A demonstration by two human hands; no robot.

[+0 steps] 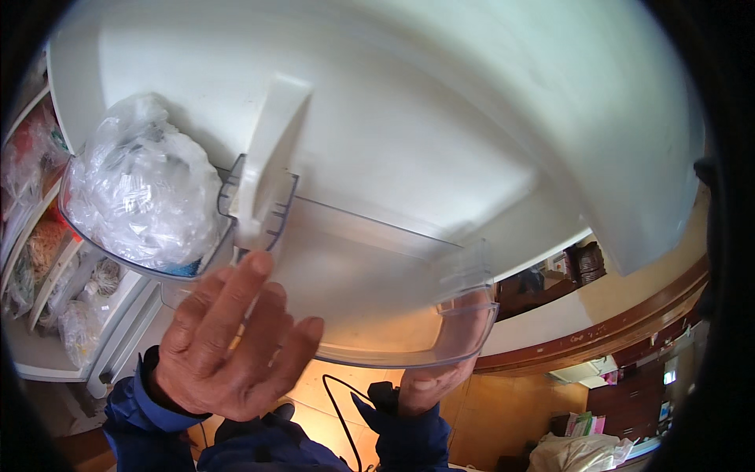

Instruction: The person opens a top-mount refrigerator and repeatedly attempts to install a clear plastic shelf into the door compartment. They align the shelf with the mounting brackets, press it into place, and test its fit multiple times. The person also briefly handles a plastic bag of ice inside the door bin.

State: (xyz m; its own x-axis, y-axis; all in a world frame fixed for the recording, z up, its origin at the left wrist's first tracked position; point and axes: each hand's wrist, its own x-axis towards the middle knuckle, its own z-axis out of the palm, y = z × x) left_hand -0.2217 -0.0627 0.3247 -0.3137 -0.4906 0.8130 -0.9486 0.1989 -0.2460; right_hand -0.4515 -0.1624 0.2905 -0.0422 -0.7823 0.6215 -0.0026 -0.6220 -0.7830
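My left hand [224, 342] has bent fingers around the near end of a clear door bin beside a pale divider piece [271, 134]; its thumb is hidden. My right hand [440, 381] grips the right end of a wide clear bin [377, 228], partly seen through the plastic. A crumpled translucent plastic bag [145, 193] fills the left bin section. Behind these is the white inner panel of a fridge door [440, 102].
Fridge shelves [27, 267] packed with bagged items are at the left. Beyond the door at lower right are dark red furniture [621, 401], a pale cloth bundle [574, 452] and the wooden-coloured floor [487, 409]. A black cable [338, 409] hangs below the bin.
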